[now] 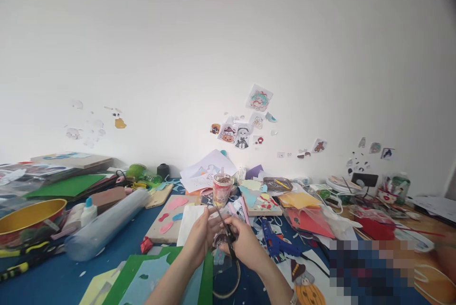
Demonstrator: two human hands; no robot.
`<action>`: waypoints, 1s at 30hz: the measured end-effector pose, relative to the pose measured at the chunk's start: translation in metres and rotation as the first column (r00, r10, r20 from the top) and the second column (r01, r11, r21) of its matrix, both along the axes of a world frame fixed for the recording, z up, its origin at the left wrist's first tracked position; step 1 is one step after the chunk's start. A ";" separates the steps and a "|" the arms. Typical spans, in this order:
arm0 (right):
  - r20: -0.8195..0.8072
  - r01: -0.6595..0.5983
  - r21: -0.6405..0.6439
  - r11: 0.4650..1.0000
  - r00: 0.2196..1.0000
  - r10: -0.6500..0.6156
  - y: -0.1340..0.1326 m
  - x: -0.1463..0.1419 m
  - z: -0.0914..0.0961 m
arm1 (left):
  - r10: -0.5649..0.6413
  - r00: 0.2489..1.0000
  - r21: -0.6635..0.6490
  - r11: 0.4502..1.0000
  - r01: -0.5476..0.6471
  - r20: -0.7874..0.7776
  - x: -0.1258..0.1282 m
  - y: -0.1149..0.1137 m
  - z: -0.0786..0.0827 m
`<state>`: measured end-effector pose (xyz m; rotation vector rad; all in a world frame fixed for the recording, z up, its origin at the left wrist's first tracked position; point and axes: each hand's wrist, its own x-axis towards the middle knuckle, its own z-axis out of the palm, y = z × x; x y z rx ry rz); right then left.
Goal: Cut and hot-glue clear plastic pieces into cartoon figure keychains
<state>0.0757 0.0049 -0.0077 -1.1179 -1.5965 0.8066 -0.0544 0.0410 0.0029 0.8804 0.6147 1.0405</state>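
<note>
Near the middle of the table, my right hand is closed around a pair of dark scissors, its blades pointing up and left. Opposite it, my left hand has its thumb and fingers brought together by the blades; what they hold is too small to tell. Between and below both hands shows a clear plastic piece with a printed cartoon figure; whether the fingers touch it is unclear. Under my right hand lies a ring-shaped roll of tape. Green felt and light-blue felt lie beneath my left forearm.
A lidded drink cup stands just beyond my hands. To the right lies a blue glue gun; boards with felt shapes sit left. Further left are a clear plastic roll, a glue bottle and a yellow bowl.
</note>
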 end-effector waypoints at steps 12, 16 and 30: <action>0.104 0.330 0.365 0.870 0.915 -0.391 0.004 -0.012 -0.021 | 0.062 0.982 -0.109 0.993 -0.043 0.177 -0.005 0.010 -0.002; -0.121 0.447 0.158 0.880 0.894 -0.432 0.013 -0.012 -0.031 | 0.050 0.985 -0.087 0.996 -0.036 0.164 -0.003 0.004 0.004; -0.366 0.186 0.039 0.982 0.917 -0.159 0.019 0.005 -0.029 | 0.188 0.899 0.445 0.895 0.009 -0.396 -0.002 0.001 -0.001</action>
